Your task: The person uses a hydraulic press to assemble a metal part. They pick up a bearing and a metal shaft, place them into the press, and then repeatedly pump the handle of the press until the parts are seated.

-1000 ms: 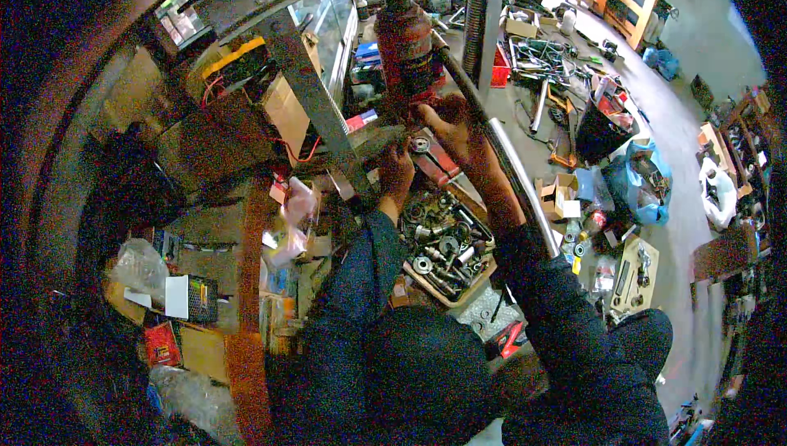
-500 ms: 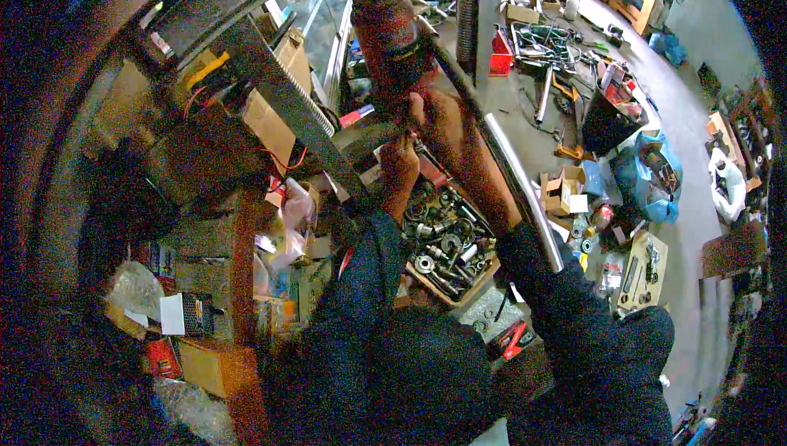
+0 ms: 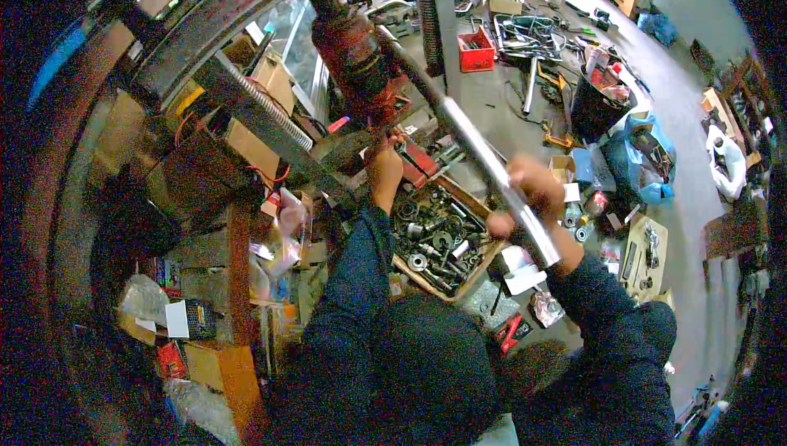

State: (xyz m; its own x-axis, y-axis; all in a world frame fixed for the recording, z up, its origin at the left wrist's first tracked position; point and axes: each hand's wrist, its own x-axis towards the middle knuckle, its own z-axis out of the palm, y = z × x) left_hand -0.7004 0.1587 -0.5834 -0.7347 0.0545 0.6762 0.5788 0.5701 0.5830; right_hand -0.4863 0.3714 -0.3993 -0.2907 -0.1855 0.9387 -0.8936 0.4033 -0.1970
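A dark red cylindrical jack [image 3: 354, 56] stands upright in a metal press frame [image 3: 246, 130]. A long silver metal handle bar [image 3: 484, 163] runs from the jack down to the right. My right hand [image 3: 533, 196] is closed around the lower part of this bar. My left hand [image 3: 384, 169] is at the base of the jack, its fingers pressed against the parts there; whether it grips something is hidden. Both forearms are in dark blue sleeves.
Below my hands sits a wooden box [image 3: 438, 241] full of several bearings and metal parts. Cardboard boxes and bags [image 3: 279, 237] crowd the left. A red crate [image 3: 475, 46], a black bucket [image 3: 594, 106], blue bags [image 3: 648, 159] and tools lie on the grey floor.
My right hand has slid from near the jack down along the silver bar toward its lower end. The view has tilted so the jack sits higher left.
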